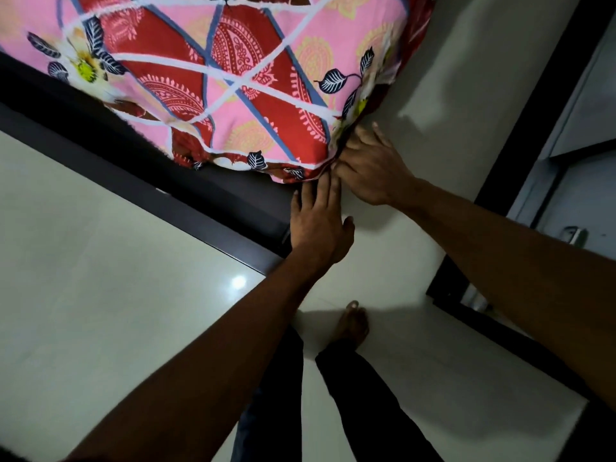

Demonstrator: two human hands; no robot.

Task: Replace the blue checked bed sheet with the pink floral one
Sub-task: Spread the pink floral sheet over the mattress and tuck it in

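Observation:
The pink floral sheet (233, 88), pink and red with white lines and dark leaves, covers the mattress corner at the top of the view. My left hand (316, 221) lies flat with straight fingers against the sheet's lower edge at the corner, beside the dark bed frame (186, 195). My right hand (370, 168) presses on the sheet's side edge at the same corner, fingertips pushed in at the fold. The two hands touch each other at the corner. The blue checked sheet is not in view.
Pale tiled floor (100, 311) spreads below the bed. My bare foot (353, 325) and dark trousers stand close to the corner. A dark door frame (533, 128) and a grey door with a latch (573, 235) are on the right.

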